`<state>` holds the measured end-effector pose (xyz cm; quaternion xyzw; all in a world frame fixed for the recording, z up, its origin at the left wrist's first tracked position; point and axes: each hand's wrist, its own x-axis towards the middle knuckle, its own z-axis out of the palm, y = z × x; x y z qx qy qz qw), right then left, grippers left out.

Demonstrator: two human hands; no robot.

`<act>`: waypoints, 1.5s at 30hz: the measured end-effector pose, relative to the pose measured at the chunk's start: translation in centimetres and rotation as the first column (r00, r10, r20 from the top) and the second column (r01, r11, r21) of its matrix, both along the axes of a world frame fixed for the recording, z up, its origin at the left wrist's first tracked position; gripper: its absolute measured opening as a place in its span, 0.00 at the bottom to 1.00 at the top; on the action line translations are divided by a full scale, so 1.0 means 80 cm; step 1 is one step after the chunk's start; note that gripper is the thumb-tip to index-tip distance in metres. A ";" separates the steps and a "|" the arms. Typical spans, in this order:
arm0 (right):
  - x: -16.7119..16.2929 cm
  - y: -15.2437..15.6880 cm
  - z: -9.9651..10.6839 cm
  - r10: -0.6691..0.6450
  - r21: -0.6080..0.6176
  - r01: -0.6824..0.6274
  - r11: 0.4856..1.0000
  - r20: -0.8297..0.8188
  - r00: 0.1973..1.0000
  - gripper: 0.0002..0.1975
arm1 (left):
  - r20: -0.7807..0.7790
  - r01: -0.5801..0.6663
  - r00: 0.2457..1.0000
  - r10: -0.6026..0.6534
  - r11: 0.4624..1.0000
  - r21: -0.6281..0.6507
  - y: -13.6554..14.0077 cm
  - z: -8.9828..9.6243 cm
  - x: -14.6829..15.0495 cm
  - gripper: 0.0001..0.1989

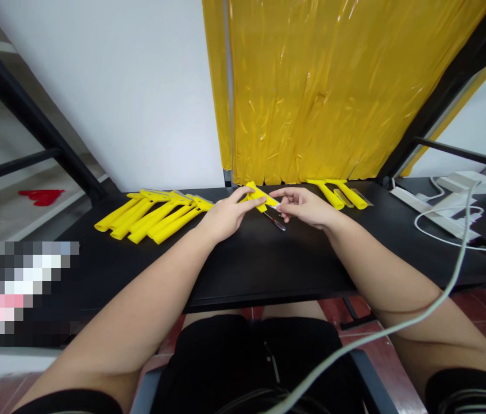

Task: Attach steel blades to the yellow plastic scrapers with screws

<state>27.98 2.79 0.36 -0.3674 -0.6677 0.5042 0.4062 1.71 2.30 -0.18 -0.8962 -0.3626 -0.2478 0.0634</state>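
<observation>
My left hand (224,217) is closed around a yellow scraper (257,198) above the middle of the black table, thumb and fingers on its head. Beside it, the thumb and fingertips of my right hand (304,207) pinch a small whitish piece (276,206) at the scraper's right end. Whether that piece is part of the scraper I cannot tell. Just below the hands a screwdriver (278,223) lies on the table. Several yellow scrapers (157,213) lie side by side to the left of my left hand.
More yellow scrapers (332,194) lie right of my right hand, near clear flat pieces (361,197). White power strips (436,213) sit at the table's right. A pale cable (398,330) crosses in front of my right arm. Yellow plastic sheeting (320,92) hangs behind the table.
</observation>
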 end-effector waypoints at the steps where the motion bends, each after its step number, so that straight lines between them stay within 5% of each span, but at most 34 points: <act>1: 0.001 -0.001 0.002 -0.006 -0.033 0.006 0.999 -0.008 1.000 0.18 | 0.005 0.005 1.000 -0.005 1.000 0.009 0.000 -0.001 0.000 0.23; 6: 0.003 0.002 0.012 -0.180 -0.227 0.189 0.956 0.059 0.982 0.07 | 0.020 0.022 1.000 -0.023 0.999 0.049 0.003 -0.003 -0.002 0.23; 10: 0.011 0.008 0.014 -0.343 -0.264 0.346 0.900 0.059 0.938 0.07 | 0.073 0.058 0.995 -0.064 0.995 0.077 0.004 -0.001 -0.006 0.23; 16: 0.002 0.003 0.008 -0.163 -0.290 0.113 0.950 -0.157 0.974 0.08 | 0.044 0.213 0.975 -0.217 0.974 0.081 0.002 0.003 -0.007 0.22; 27: -0.006 -0.008 0.008 -0.040 -0.252 -0.009 0.968 -0.189 0.981 0.16 | 0.049 0.302 0.950 -0.307 0.949 0.095 0.004 0.000 -0.004 0.21; 37: -0.013 -0.011 0.012 -0.119 -0.226 0.091 0.970 -0.112 0.987 0.08 | 0.064 0.286 0.955 -0.290 0.956 0.065 0.001 0.002 -0.002 0.18; 45: -0.018 -0.010 0.006 -0.089 -0.253 0.050 0.966 -0.146 0.985 0.06 | 0.028 0.303 0.952 -0.306 0.950 0.071 -0.001 -0.001 -0.001 0.17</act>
